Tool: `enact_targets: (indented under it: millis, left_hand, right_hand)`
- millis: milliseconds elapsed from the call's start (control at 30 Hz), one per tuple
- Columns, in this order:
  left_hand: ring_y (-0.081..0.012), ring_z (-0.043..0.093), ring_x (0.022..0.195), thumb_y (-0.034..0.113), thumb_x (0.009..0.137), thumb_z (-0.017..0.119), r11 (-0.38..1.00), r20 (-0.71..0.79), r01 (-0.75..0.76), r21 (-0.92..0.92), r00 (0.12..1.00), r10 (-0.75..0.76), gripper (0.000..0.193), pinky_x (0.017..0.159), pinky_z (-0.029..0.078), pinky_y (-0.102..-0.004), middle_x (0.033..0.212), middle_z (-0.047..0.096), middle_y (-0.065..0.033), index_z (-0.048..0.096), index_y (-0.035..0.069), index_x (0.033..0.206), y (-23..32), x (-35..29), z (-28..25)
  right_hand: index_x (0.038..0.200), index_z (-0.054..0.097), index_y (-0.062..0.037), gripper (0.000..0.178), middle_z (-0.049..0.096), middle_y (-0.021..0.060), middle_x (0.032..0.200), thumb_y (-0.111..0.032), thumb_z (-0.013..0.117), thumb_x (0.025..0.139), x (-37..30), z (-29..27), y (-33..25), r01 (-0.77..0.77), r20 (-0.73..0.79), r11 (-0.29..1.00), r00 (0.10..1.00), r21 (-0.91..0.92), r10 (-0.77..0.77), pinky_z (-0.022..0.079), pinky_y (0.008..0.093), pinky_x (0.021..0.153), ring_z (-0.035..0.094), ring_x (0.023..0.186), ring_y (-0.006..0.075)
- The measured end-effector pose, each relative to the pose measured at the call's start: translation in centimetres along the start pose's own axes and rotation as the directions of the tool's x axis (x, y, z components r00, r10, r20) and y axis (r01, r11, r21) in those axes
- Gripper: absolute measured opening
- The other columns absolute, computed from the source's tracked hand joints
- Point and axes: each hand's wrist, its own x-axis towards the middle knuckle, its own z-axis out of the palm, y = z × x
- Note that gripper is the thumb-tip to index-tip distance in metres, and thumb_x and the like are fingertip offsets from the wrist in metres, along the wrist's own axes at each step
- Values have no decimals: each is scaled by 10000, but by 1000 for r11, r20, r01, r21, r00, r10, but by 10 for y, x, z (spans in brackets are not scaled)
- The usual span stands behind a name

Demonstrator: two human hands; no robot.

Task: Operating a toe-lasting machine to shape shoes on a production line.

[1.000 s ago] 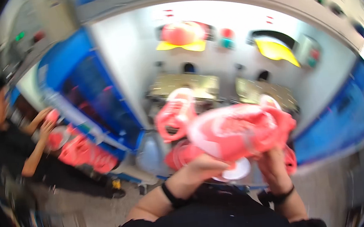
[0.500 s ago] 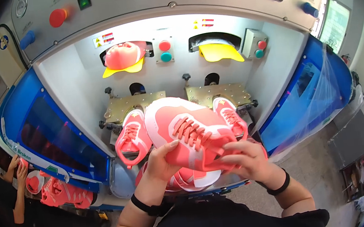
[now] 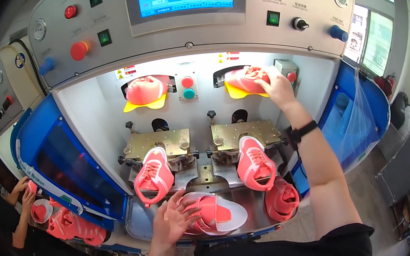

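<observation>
My right hand (image 3: 279,87) reaches up to the right-hand opening in the machine's back wall. Its fingers are closed on the edge of a coral-pink sneaker (image 3: 245,79), which rests on a yellow flap (image 3: 239,92) there. Low at the front, my left hand (image 3: 174,218) is open, palm turned up and fingers spread, holding nothing. Beside it on the metal tray (image 3: 137,221) lie coral and white shoe pieces (image 3: 209,211), partly overlapping. Two laced coral sneakers, a left one (image 3: 153,177) and a right one (image 3: 256,165), sit toe-in under brass-coloured plates.
Another coral shoe (image 3: 281,201) stands at the tray's right end. A further shoe (image 3: 146,90) fills the left opening. Push buttons (image 3: 188,87) sit between the openings. Blue doors (image 3: 69,156) flank the bay. At far left, a co-worker's hands (image 3: 24,194) hold a pink piece.
The sneaker held in both hands has gone from the front to the right-hand opening, with my right hand on it. My left hand has let go and dropped lower. The view has tilted up.
</observation>
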Motion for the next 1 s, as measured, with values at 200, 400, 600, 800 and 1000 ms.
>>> enact_targets:
  millis: [200, 400, 600, 800, 1000]
  left_hand:
    - [-445, 579, 1140, 456, 963, 442, 991, -114, -105, -78, 989, 96, 623, 984, 447, -597, 1268, 575, -247, 375, 70, 1447, -7, -39, -15]
    - [-449, 587, 1124, 483, 988, 373, 971, -278, -224, -83, 941, 193, 593, 960, 452, -611, 1233, 606, -245, 417, 83, 1422, -19, -77, -32]
    - [-430, 594, 1122, 456, 993, 363, 971, -246, -205, -122, 954, 170, 569, 957, 460, -592, 1241, 607, -235, 447, 69, 1401, -37, -67, -24]
    - [-289, 670, 884, 357, 951, 496, 957, -545, -226, -182, 833, 94, 345, 791, 536, -423, 940, 693, -118, 650, 59, 1033, -63, -42, -41]
    - [-276, 636, 926, 417, 913, 546, 947, -782, -309, -88, 611, 127, 395, 845, 504, -443, 1007, 642, -107, 600, 70, 1094, -56, -35, -65]
  right_hand:
    - [1158, 579, -53, 368, 617, 156, 1145, -265, 677, 874, 4, 30, 11, -15, -35, 999, 999, 43, 16, 490, 437, 898, 599, 1068, 351]
    - [983, 581, -55, 149, 439, 309, 1385, -150, 625, 878, -61, 58, 83, -350, -406, 922, 827, 167, 388, 352, 430, 1083, 401, 1326, 418]
    - [951, 624, -33, 157, 378, 296, 1468, -138, 637, 836, -60, 47, 105, -396, -85, 890, 902, 227, 424, 438, 413, 1016, 544, 1199, 381]
    - [1027, 584, -42, 117, 618, 90, 1179, -48, 542, 919, -140, -32, -49, -197, -55, 585, 922, 787, 384, 438, 232, 716, 569, 796, 109]
    - [1020, 617, -18, 179, 644, 106, 1002, -38, 666, 849, -275, 3, -185, -303, 478, 538, 850, 787, -221, 475, 266, 584, 608, 684, 151]
